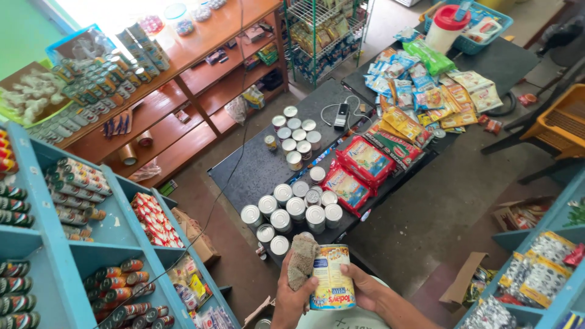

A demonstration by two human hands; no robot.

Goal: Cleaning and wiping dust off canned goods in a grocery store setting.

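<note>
A cylindrical tin can with a yellow and blue label (333, 277) is gripped between both hands above the near edge of the black table (256, 167). The left hand (294, 292) is also closed on a brown cloth (301, 261); the right hand (364, 289) is wrapped round the can's side. Silver-topped cans (292, 210) are clustered at that edge.

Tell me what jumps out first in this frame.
At the bottom centre, the right hand holds a yellow-labelled can while the left hand presses a brownish cloth against it. Just beyond, a black table carries clusters of silver-topped cans and red packets. Blue shelves of stacked cans fill the left.
</note>
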